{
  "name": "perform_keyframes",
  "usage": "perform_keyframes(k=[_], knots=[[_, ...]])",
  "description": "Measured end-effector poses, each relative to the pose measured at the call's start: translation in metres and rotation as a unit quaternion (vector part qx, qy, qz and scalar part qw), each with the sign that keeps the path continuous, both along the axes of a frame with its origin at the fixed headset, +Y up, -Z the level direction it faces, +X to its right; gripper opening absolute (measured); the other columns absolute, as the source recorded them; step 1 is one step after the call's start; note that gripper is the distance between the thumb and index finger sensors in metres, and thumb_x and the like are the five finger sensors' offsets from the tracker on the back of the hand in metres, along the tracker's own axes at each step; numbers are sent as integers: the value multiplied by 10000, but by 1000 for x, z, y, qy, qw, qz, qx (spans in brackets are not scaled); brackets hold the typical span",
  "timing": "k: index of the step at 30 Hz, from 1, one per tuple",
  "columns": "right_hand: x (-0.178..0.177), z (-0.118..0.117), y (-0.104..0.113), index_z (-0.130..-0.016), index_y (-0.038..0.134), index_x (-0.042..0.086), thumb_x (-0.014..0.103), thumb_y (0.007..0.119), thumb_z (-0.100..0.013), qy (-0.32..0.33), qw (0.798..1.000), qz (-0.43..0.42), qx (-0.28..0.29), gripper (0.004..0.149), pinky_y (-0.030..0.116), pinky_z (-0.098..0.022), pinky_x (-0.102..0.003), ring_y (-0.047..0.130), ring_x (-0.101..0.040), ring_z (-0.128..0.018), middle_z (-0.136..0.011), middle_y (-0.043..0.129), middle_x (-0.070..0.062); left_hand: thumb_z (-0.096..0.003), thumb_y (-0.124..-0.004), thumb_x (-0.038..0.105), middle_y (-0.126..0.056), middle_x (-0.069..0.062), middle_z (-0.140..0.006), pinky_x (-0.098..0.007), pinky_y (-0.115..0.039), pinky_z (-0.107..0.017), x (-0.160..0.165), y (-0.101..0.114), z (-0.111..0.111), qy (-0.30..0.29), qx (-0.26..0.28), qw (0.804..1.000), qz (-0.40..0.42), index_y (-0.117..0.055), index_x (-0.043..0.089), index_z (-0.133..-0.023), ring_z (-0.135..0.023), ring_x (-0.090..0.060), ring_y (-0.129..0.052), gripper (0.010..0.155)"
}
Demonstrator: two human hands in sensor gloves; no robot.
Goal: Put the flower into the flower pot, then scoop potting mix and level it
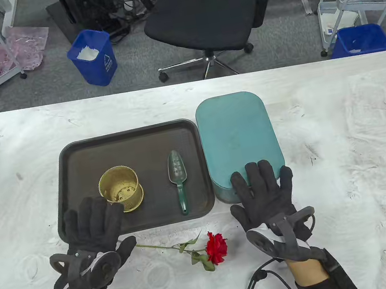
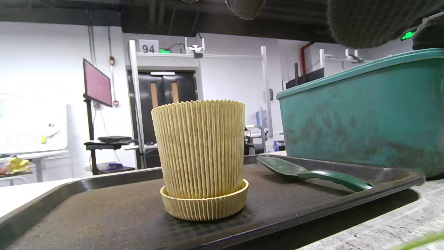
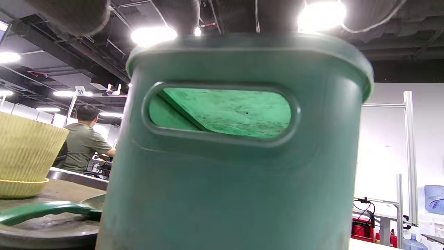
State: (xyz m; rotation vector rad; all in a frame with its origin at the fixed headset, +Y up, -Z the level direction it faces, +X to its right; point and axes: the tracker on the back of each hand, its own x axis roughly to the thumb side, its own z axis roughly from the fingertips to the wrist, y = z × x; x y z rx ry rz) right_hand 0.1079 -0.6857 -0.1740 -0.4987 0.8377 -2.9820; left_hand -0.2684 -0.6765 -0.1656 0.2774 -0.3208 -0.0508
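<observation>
A ribbed yellow flower pot (image 1: 121, 189) on its saucer stands upright in the left half of a dark tray (image 1: 142, 149). A green scoop (image 1: 179, 180) lies to its right, handle toward me. The red rose (image 1: 216, 247) lies on the table in front of the tray, its stem running left toward my left thumb. My left hand (image 1: 91, 224) is spread flat over the tray's near left corner, just short of the pot, holding nothing. My right hand (image 1: 263, 188) lies with straight fingers on the near end of the lidded teal box (image 1: 238, 137). In the left wrist view the pot (image 2: 201, 156) and scoop (image 2: 312, 173) are close ahead.
The teal box (image 3: 236, 173) stands right against the tray's right side, a handle slot in its near end wall. The white table runs wide to the left and right. Beyond its far edge are an office chair (image 1: 208, 12) and blue bins (image 1: 93, 56). A person (image 3: 83, 146) sits far off.
</observation>
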Motion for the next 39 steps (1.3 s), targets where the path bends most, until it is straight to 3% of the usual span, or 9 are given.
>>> perform_keyframes(k=[16,20,23,25,28,31,36,39], knots=[[-3,-2,3,-1076,478,228,582,638,-458,-12,1000,1,5,730,472,-629,-843,551,-536,-1039,-1165,509,-224,-365,-703,693,-229,-76,-1158,-682,-347,-788,5,-2,0,-10,-5,1000,-2,-405,337,-1091,-1133,-426,-334,862],[-20,-11,22,-1060,526,213,566,657,-456,-2,1000,-10,10,712,470,-635,-844,566,-533,-1037,-1157,529,-224,-364,-704,691,-233,-75,-1158,-680,-355,-789,6,-1,1,-15,-3,1000,-7,-412,338,-1089,-1133,-422,-340,858],[-44,-22,49,-1025,597,202,552,669,-453,10,1000,3,22,674,512,-647,-821,603,-524,-1024,-1144,566,-216,-365,-705,687,-261,-73,-1153,-679,-359,-790,6,2,3,-19,3,1000,-1,-417,336,-1088,-1132,-424,-346,854],[-58,-30,60,-998,645,192,541,678,-449,15,1000,10,8,651,591,-655,-771,656,-517,-999,-1124,612,-208,-366,-705,687,-237,-73,-1158,-677,-361,-791,7,3,4,-20,6,1000,1,-418,333,-1089,-1133,-422,-349,854],[-79,-48,64,-989,670,192,545,683,-444,-3,995,68,-68,649,613,-656,-754,690,-510,-986,-1108,653,-203,-367,-706,683,-238,-74,-1158,-676,-364,-791,7,4,4,-21,7,1000,3,-423,330,-1088,-1132,-422,-351,851],[-89,-59,57,-1037,591,200,582,662,-443,-30,985,123,-114,710,593,-667,-762,647,-518,-1011,-1142,596,-204,-368,-708,679,-265,-76,-1152,-677,-366,-790,6,4,4,-21,9,1000,2,-427,326,-1088,-1131,-424,-356,850],[-86,-69,38,-1086,477,218,652,631,-433,-52,971,142,-185,798,507,-672,-818,553,-556,-1047,-1192,483,-214,-372,-709,674,-266,-77,-1154,-675,-375,-791,7,7,7,-23,19,1000,2,-436,323,-1086,-1131,-424,-366,841],[-82,-71,31,-1109,352,272,674,625,-432,-65,966,167,-185,833,483,-670,-835,481,-588,-1064,-1221,376,-212,-372,-710,671,-269,-77,-1154,-673,-380,-791,9,10,9,-26,29,999,-4,-441,321,-1086,-1130,-424,-369,839]])
